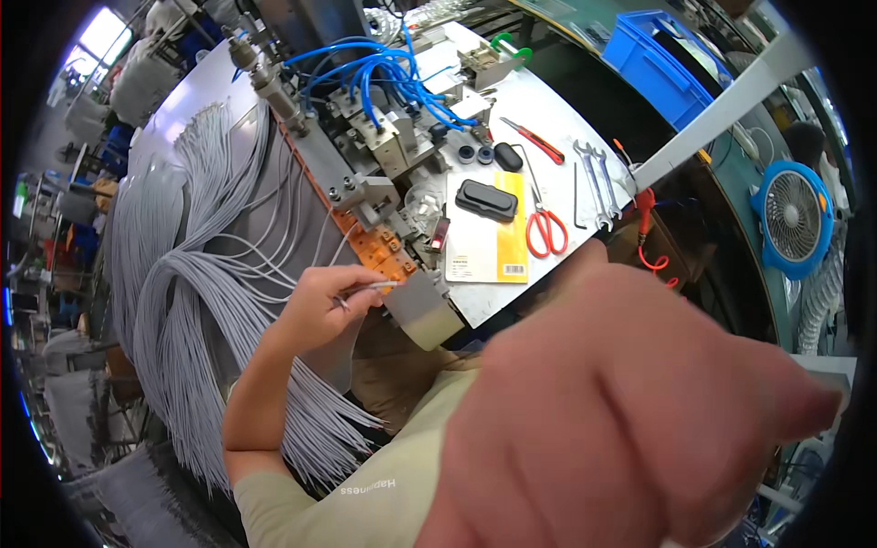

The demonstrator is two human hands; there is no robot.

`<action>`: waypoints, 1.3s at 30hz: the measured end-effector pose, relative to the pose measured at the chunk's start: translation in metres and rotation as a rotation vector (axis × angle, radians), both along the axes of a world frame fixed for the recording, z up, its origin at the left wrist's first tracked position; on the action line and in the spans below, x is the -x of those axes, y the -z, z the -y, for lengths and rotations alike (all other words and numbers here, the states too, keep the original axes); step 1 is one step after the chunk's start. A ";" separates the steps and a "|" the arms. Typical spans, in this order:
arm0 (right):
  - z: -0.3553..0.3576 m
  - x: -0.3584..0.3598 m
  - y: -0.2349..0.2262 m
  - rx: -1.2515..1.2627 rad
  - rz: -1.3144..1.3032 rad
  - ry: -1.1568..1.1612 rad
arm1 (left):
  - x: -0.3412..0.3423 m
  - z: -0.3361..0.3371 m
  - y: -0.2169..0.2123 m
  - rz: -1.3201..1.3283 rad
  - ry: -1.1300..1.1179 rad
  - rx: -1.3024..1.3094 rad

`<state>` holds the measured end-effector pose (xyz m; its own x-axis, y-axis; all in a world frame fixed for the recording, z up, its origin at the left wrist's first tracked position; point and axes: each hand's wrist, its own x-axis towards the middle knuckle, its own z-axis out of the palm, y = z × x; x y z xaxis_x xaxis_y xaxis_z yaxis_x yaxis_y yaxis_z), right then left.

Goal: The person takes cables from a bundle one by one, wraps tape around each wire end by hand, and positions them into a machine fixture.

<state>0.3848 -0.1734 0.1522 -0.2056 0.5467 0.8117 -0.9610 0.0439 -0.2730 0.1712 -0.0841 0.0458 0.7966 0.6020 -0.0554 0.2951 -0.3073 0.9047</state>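
Left hand [322, 297] pinching 1 thin grey wire [365, 289], tip right at the orange clamp block [382, 251] of the bench machine [365, 155]. Best to feed it straight and level, fingers well back from the block. Right hand [630, 411] up close to the camera, blurred, looks loosely curled, grip impossible to tell. Big grey wire bundle [183, 301] draped just left.

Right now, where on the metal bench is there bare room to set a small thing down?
The metal bench is bare between the red-handled pliers and the wrenches, and below the yellow card. It is crowded around the blue hoses. Grey wires cover the side by the left hand.
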 end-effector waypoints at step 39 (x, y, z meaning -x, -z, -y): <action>-0.017 0.025 0.144 0.150 1.225 1.383 | -0.002 -0.002 0.004 0.123 -0.221 -0.011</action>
<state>0.3598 -0.1560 0.0084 0.0320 0.8611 0.5074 0.4462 0.4419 -0.7782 0.1728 -0.0825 0.0416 0.6460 0.7622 0.0414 0.2441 -0.2577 0.9349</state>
